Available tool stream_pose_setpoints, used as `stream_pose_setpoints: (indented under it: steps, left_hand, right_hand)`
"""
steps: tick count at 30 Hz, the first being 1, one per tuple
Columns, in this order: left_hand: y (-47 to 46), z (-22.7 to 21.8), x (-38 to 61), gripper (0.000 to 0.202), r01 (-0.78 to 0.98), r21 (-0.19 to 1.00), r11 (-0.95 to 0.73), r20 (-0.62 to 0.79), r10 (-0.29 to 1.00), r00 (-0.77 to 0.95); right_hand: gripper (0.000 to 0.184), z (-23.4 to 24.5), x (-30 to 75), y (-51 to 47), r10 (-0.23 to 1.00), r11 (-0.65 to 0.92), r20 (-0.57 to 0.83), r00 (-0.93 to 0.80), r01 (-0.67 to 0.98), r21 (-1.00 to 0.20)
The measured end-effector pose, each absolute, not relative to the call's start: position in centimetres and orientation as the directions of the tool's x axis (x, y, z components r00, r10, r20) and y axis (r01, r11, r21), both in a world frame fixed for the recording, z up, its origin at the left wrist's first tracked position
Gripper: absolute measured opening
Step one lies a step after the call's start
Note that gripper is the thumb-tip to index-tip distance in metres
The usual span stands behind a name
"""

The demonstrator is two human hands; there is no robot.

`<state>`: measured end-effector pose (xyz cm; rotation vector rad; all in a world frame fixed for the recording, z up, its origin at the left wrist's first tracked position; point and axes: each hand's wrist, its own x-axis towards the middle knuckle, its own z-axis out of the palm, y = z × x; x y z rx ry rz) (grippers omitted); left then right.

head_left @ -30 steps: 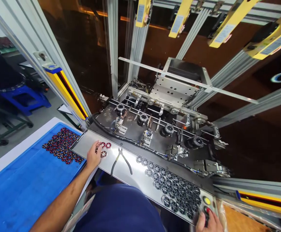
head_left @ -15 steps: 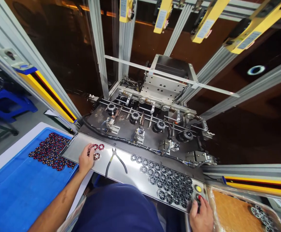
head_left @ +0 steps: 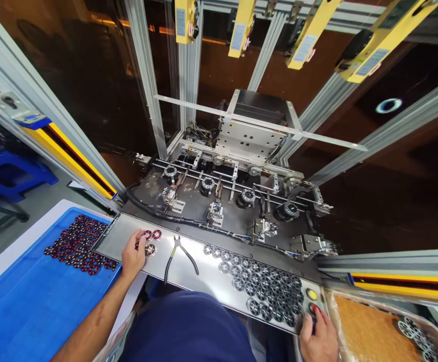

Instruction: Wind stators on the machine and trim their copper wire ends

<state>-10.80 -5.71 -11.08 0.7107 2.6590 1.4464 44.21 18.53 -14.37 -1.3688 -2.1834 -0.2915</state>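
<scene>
My left hand (head_left: 134, 259) rests at the left end of the metal tray (head_left: 123, 231), its fingers curled over a small round red-and-dark part (head_left: 137, 245), mostly hidden. Close beside the fingertips lie similar round slotted parts, one red (head_left: 156, 234) and one brownish (head_left: 150, 250). Diagonal cutters (head_left: 177, 242) with spread handles lie to the right of them. At the tray's right end, my right hand (head_left: 320, 336) is at the button panel (head_left: 321, 296). Its fingers are apart, with one fingertip on or just over the red button (head_left: 314, 307); contact is hard to tell. A yellow button (head_left: 311, 294) sits above it.
Many grey slotted rings (head_left: 266, 284) cover the tray's right half. A blue bin (head_left: 23, 296) at left holds a cluster of red-and-dark parts (head_left: 78, 244). Behind the tray stands a machine with several round fixtures (head_left: 247, 197). A plastic-lined box (head_left: 369, 322) is at right.
The camera view has shifted slightly. Both hands stay at nearly the same places, the left at the red parts and the right at the buttons.
</scene>
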Motion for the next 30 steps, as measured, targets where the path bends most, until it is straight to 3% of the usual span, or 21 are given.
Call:
stream_pose_setpoints:
  steps: [30]
  left_hand:
    - [-5.82, -11.27, -10.80, 0.036, 0.388, 0.795, 0.467, 0.201, 0.402, -0.893]
  right_hand:
    - [0.071, -14.31, 44.30, 18.29, 0.776, 0.463, 0.531, -0.339, 0.879, -0.115]
